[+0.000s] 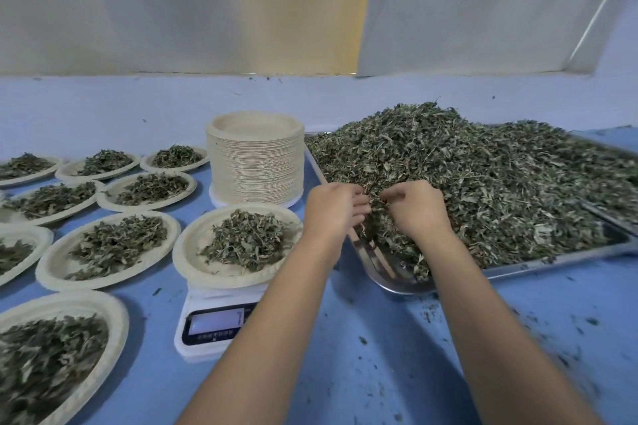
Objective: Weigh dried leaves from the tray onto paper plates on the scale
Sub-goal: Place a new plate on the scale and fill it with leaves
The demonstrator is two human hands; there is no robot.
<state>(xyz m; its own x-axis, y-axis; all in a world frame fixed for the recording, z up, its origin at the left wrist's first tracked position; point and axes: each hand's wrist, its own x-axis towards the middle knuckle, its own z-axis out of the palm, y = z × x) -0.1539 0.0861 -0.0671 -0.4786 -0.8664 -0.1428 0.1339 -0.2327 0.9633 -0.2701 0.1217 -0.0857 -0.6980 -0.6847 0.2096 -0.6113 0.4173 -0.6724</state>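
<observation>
**Taking a small top-up pinch from the heap**

Both hands work in the near-left corner of the tray (552, 265), just right of the frame's centre, where the dried leaves (483, 183) thin out toward bare metal. The left hand (333, 209) and the right hand (412, 209) sit knuckles up and close together. Each grip is curled into the leaves and pinches a tuft. We cannot tell how much each holds, because the fingertips are buried.

The paper plate (191, 254) on the scale (193, 300), at lower centre, carries a fair mound, so we judge this to be a top-up and not a first load. That calls for small amounts. We take a loose pinch, not a fistful, and lift it straight up so stray bits drop back into the tray and not onto the table (379, 355), where crumbs lie scattered. We carry it low across the short gap to the left and release it a little at a time over the middle of the mound. As we do so we watch the display (215, 321), which is too blurred to read here. We keep our wrists off the plate rim, since any touch would falsify the weight. The stack of plates (255, 166) behind the scale and the filled plates (107, 248) at left lie outside that path.
</observation>
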